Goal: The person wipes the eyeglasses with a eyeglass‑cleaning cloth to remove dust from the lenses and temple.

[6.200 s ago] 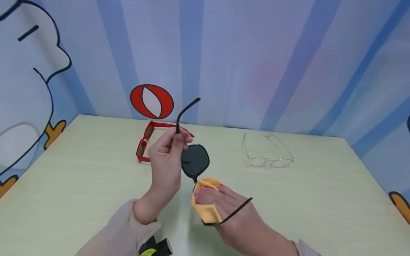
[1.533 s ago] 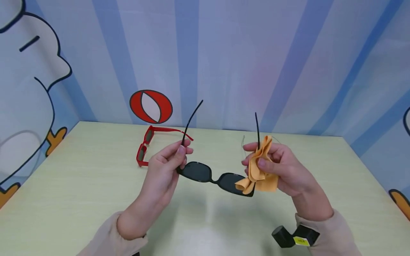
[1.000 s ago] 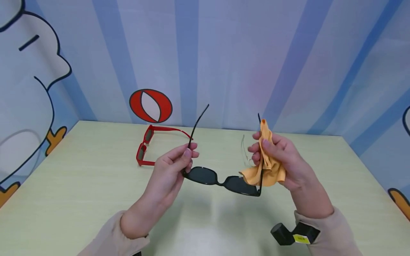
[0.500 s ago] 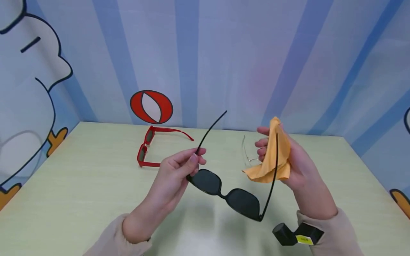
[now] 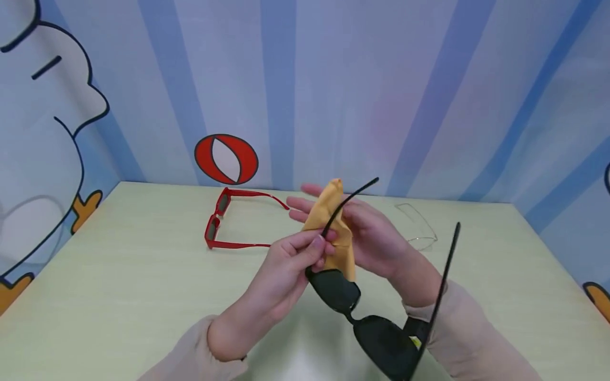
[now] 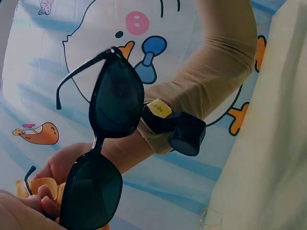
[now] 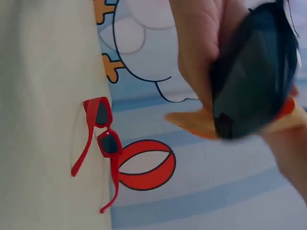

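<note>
My left hand (image 5: 286,264) pinches one temple arm of black sunglasses (image 5: 335,291) close to the hinge. They hang tilted down to the right, with the other arm sticking up past my right sleeve. Behind the pinched arm is my right hand (image 5: 381,238), palm inward and fingers fairly straight. An orange cloth (image 5: 329,209) drapes over its palm side, covering the thumb, and overlaps my left fingertips and the upper lens. In the left wrist view both dark lenses (image 6: 117,98) show large; the right wrist view has one blurred lens (image 7: 254,72) before the cloth (image 7: 196,122).
Red-framed sunglasses (image 5: 216,217) lie unfolded on the pale table (image 5: 119,275), left of my hands. Thin metal-framed glasses (image 5: 424,241) lie to the right, partly hidden by my right arm. A blue striped cartoon backdrop (image 5: 333,95) stands behind the table.
My right hand has moved left with the cloth, from the sunglasses' far arm to the near one, its fingers straighter. The sunglasses have swung steeper, their free end lower right.
</note>
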Motion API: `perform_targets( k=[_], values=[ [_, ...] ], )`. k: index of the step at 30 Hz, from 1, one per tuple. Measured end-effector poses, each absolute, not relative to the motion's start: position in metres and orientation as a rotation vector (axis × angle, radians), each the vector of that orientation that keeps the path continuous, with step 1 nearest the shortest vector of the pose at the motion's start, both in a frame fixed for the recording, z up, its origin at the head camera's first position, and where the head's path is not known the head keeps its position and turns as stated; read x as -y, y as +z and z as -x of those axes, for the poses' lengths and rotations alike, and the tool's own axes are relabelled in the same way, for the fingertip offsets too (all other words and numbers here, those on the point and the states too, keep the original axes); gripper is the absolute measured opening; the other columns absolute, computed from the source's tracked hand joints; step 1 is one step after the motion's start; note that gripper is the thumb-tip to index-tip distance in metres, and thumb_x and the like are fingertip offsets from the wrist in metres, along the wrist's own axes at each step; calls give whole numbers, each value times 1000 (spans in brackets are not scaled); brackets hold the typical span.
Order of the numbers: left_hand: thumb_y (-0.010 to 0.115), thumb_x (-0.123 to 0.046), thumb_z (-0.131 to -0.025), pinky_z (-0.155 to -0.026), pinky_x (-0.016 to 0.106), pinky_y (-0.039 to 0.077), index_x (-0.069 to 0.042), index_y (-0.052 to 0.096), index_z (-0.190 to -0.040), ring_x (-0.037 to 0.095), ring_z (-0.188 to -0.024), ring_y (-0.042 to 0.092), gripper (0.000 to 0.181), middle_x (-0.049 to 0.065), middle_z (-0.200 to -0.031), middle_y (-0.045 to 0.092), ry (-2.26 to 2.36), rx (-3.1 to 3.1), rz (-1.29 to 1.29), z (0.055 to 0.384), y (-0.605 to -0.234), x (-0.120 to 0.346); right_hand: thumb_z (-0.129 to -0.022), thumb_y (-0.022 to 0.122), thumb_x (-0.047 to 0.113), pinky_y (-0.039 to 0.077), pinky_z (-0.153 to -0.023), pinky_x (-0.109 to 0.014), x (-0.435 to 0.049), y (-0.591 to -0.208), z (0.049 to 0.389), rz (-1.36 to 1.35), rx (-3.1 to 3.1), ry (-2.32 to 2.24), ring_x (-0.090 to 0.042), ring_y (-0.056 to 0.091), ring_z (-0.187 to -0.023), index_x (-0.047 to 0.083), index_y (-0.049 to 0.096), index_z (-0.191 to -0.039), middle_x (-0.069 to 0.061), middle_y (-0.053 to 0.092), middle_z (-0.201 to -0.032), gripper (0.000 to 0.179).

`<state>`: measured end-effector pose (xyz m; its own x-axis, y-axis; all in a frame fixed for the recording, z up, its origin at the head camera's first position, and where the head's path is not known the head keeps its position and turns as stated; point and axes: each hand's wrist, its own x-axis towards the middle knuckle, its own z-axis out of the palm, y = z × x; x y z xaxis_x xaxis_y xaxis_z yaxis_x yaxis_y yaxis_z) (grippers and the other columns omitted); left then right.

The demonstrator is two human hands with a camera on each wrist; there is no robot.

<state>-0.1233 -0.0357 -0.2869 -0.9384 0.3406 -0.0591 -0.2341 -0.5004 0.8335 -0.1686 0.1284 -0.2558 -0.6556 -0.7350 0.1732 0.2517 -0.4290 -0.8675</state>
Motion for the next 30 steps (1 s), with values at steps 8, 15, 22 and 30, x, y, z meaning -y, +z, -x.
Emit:
perform_targets(
  k=[8,15,22,30],
  values=[
    [49,-5,-96,-67,18,40,-7,70,-92,13,-76,47,22,0,-80,63,2456,-1329,-70,126,-291,39,-93,41,-6,32,-105,-34,-139,-269,169,989,-1461,-1971,-23,34,-134,-9,24,-142,-15,35,-146,52],
    [49,-4,-96,-65,17,40,3,65,-104,11,-73,47,19,0,-80,64,2434,-1369,-110,127,-296,36,-93,58,10,47,-91,-35,-137,-263,169,744,-1787,-2053,-23,59,-110,-6,53,-121,-13,63,-115,33],
    [48,-3,-96,-64,15,39,15,51,-121,11,-76,48,31,2,-86,63,2427,-1406,-80,129,-296,37,-93,55,11,52,-81,-29,-145,-255,176,641,-1564,-2347,-17,63,-94,7,60,-97,-5,67,-95,8],
    [46,-3,-97,-65,15,40,15,48,-124,10,-72,47,32,1,-81,61,2420,-1415,-70,130,-293,46,-92,55,10,52,-81,-29,-161,-242,177,459,-1323,-2648,-18,64,-91,3,58,-97,-10,65,-95,10]
  ],
)
